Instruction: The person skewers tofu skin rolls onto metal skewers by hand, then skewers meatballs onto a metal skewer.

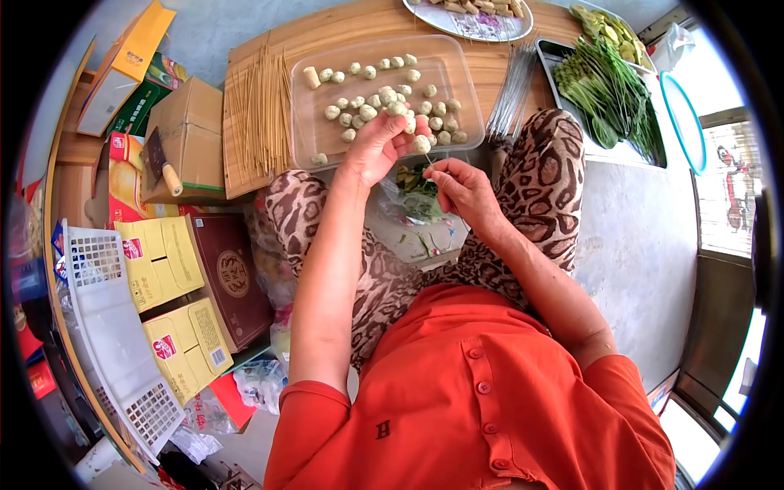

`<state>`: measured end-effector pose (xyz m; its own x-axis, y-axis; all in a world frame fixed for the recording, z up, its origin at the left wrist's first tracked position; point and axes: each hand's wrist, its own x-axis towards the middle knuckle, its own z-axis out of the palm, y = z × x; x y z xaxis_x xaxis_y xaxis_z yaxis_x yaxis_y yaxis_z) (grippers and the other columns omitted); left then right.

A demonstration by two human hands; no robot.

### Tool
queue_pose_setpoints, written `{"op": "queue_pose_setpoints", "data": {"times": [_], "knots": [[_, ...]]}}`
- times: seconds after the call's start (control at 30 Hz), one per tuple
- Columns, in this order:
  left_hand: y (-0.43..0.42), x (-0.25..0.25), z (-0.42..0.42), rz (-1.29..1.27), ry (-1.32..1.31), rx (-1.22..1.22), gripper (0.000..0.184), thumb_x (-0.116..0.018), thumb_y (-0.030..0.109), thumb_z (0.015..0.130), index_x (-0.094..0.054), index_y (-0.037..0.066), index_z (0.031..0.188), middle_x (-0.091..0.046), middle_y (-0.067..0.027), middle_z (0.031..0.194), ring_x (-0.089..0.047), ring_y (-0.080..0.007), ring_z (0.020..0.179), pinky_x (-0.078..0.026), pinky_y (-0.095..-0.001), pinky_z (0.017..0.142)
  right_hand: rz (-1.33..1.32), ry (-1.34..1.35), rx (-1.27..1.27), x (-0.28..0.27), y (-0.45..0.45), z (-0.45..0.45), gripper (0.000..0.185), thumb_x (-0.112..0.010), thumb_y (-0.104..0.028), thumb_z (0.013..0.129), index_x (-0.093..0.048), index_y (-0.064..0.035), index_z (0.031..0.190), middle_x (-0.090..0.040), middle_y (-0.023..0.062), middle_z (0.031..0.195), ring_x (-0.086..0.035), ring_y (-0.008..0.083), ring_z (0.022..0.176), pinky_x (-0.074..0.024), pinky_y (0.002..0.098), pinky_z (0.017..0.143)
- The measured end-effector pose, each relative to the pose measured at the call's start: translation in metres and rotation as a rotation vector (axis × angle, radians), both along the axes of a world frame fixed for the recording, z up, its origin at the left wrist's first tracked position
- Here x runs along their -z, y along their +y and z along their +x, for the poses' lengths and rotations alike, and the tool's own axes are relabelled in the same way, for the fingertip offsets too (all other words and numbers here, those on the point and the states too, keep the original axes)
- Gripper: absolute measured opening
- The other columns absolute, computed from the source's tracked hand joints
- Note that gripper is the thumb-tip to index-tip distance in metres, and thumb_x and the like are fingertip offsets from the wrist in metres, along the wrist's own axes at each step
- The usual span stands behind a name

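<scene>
Several speckled pale-green balls [370, 73] lie in a clear plastic tray [302, 131] on the wooden table. Over the tray's near edge, my left hand [382, 143] has its fingers closed around several balls. My right hand [464, 189] pinches a thin skewer [429, 160], and a ball [421, 144] sits at the skewer's upper end, close to the fingers of my left hand. Many wooden skewers [260, 110] are spread left of the tray. To its right lies a bundle of thin metal skewers [511, 91].
A dark tray [558, 55] of leafy greens [608, 98] stands at the right. Behind is a plate [482, 28] with tan pieces. On the left are a cardboard box [192, 135], a knife [170, 175] and a white basket [110, 327]. A plastic bag [404, 204] sits between the knees.
</scene>
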<state>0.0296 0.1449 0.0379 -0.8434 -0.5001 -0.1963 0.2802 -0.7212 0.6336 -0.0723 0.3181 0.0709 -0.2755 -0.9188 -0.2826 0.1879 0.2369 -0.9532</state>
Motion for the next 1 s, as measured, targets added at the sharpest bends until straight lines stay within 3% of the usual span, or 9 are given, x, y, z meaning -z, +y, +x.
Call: {"op": "queue_pose_setpoints", "data": {"times": [0.07,0.2,0.6,0.7,0.9,0.93,1.0], "knots": [[0.004,-0.011,0.003,-0.092,-0.073,0.147,0.056,-0.07,0.024,0.081,-0.044,0.005,0.127,-0.061,-0.013,0.107,-0.062,-0.0231,0.095,-0.051,-0.0354,0.083,-0.004,-0.018,0.017,0.0,0.001,0.0,0.017,-0.048,-0.017,0.096,-0.059,-0.0038,0.099,-0.046,-0.0035,0.054,-0.037,0.0027,0.046,-0.0269,0.0185,0.043],[0.009,-0.015,0.003,-0.197,-0.074,0.272,0.063,-0.07,0.022,0.081,-0.038,0.004,0.131,-0.061,-0.0149,0.107,-0.062,-0.0238,0.095,-0.051,-0.0361,0.082,-0.007,-0.024,0.032,0.0,0.0,-0.002,0.018,-0.048,-0.018,0.096,-0.059,-0.0042,0.099,-0.046,-0.0035,0.054,-0.037,0.0026,0.047,-0.0268,0.0186,0.043],[0.007,-0.009,0.001,-0.132,-0.084,0.122,0.054,-0.067,0.012,0.083,-0.041,0.002,0.129,-0.061,-0.0145,0.105,-0.062,-0.0225,0.092,-0.052,-0.0349,0.083,0.004,-0.021,0.027,-0.004,0.002,-0.002,0.02,-0.05,-0.019,0.095,-0.059,-0.0018,0.099,-0.048,-0.003,0.055,-0.041,0.0037,0.048,-0.0302,0.0206,0.044],[0.001,-0.012,0.005,-0.139,-0.068,0.055,0.046,-0.061,0.007,0.085,-0.041,0.004,0.126,-0.059,-0.016,0.108,-0.062,-0.0237,0.093,-0.052,-0.0362,0.084,0.076,0.095,-0.025,-0.003,0.008,-0.005,0.028,-0.049,-0.023,0.096,-0.059,0.0,0.108,-0.05,-0.0023,0.054,-0.038,0.0038,0.046,-0.0289,0.0201,0.043],[-0.01,-0.024,0.015,-0.189,-0.084,-0.027,0.061,-0.065,0.013,0.084,-0.032,0.005,0.135,-0.058,-0.0168,0.112,-0.061,-0.0228,0.094,-0.051,-0.0349,0.083,0.077,0.327,-0.162,-0.018,0.024,-0.016,0.018,-0.049,-0.012,0.093,-0.061,-0.0033,0.102,-0.055,-0.0033,0.061,-0.044,0.0025,0.053,-0.0356,0.0198,0.048],[-0.009,-0.026,0.015,-0.202,-0.087,-0.022,0.062,-0.065,0.017,0.084,-0.032,0.005,0.136,-0.057,-0.0166,0.112,-0.061,-0.0232,0.093,-0.051,-0.0351,0.083,0.085,0.308,-0.171,-0.021,0.023,-0.017,0.016,-0.05,-0.013,0.094,-0.061,-0.0039,0.1,-0.056,-0.0026,0.061,-0.042,0.0025,0.051,-0.0334,0.0187,0.046],[-0.008,-0.031,0.014,-0.184,-0.072,-0.014,0.062,-0.066,0.023,0.084,-0.033,0.006,0.135,-0.056,-0.0151,0.112,-0.061,-0.0236,0.093,-0.051,-0.0353,0.082,0.124,-0.016,-0.176,-0.03,0.02,-0.022,0.014,-0.051,-0.014,0.094,-0.061,-0.0052,0.098,-0.056,-0.0015,0.062,-0.039,0.0024,0.047,-0.0291,0.0176,0.043]]}}
